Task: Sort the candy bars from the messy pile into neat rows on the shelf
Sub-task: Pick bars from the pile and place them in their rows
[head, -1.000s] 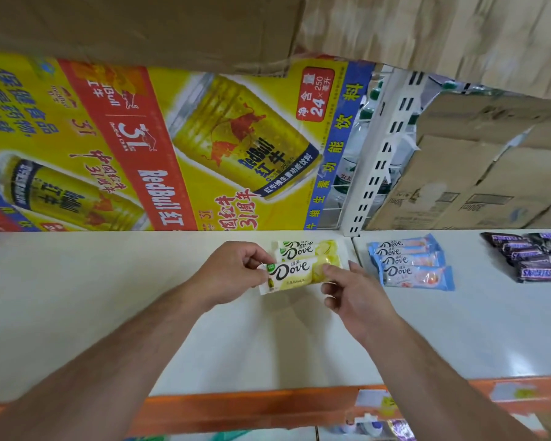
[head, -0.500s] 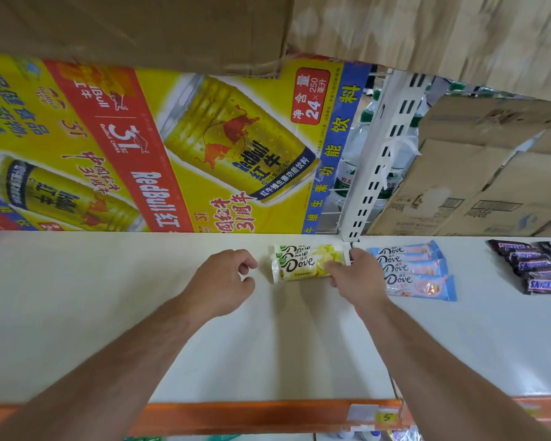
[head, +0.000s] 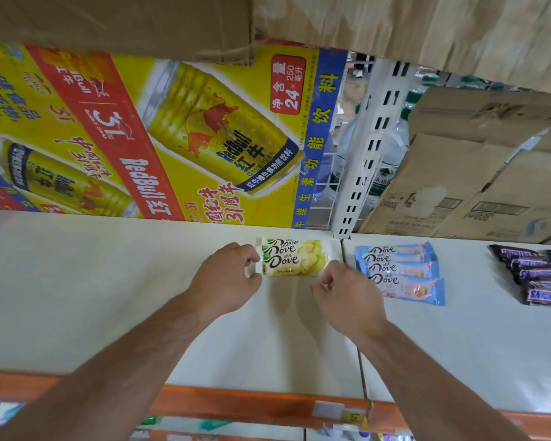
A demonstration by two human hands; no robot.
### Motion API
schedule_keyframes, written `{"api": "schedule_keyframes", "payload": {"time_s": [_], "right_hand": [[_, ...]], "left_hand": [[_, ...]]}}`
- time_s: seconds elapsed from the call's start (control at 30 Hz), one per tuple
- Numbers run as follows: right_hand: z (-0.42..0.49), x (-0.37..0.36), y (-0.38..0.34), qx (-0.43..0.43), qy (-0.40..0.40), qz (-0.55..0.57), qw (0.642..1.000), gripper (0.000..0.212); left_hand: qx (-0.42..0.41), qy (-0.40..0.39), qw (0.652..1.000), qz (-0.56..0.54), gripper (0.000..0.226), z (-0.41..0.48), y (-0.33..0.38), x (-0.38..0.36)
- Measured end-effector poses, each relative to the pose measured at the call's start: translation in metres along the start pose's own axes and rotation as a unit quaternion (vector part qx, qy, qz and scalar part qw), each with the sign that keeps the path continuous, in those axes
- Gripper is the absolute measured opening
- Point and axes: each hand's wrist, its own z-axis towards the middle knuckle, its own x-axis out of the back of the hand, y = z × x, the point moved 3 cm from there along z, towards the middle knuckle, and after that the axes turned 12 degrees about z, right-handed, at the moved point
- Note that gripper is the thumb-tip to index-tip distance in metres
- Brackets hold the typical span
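Left hand (head: 226, 275) pinches yellow Dove bar (head: 295, 261); right hand (head: 347, 292) perhaps touching.

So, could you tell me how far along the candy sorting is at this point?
Done: the blue Dove bars and Snickers bars lie in rows on the shelf. In hand: the left hand pinches one end of the front yellow Dove bar, the right hand at the other. Left: unclear, the pile is out of view.
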Motion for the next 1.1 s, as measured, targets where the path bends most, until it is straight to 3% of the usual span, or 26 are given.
{"api": "schedule_keyframes", "payload": {"time_s": [0.17, 0.27, 0.6, 0.77, 0.9, 1.0, 1.1], "right_hand": [[0.003, 0.008, 0.006, 0.036, -0.033, -0.009, 0.999, 0.012], [0.018, 0.018, 0.002, 0.058, -0.022, -0.011, 0.998, 0.025], [0.072, 0.021, -0.021, -0.015, -0.209, 0.003, 0.978, 0.083], [0.079, 0.013, -0.022, -0.008, -0.225, -0.049, 0.973, 0.078], [0.082, 0.009, -0.021, -0.002, -0.212, -0.052, 0.976, 0.05], [0.076, 0.006, -0.02, 0.027, -0.175, -0.048, 0.983, 0.038], [0.066, 0.003, -0.02, 0.043, -0.158, -0.036, 0.986, 0.032]], "left_hand": [[-0.006, 0.04, 0.999, 0.014, 0.03, -0.001, 0.024, -0.009], [-0.017, 0.033, 0.999, 0.032, 0.042, 0.012, 0.026, -0.004], [-0.027, -0.146, 0.989, 0.001, 0.09, 0.066, 0.015, -0.008], [-0.045, -0.15, 0.987, 0.023, 0.089, 0.073, 0.015, -0.014], [-0.074, -0.141, 0.986, 0.054, 0.06, 0.072, 0.018, -0.013], [-0.095, -0.09, 0.991, 0.034, 0.035, 0.064, 0.016, -0.012], [-0.087, -0.056, 0.995, 0.006, 0.03, 0.052, 0.005, -0.012]]}}
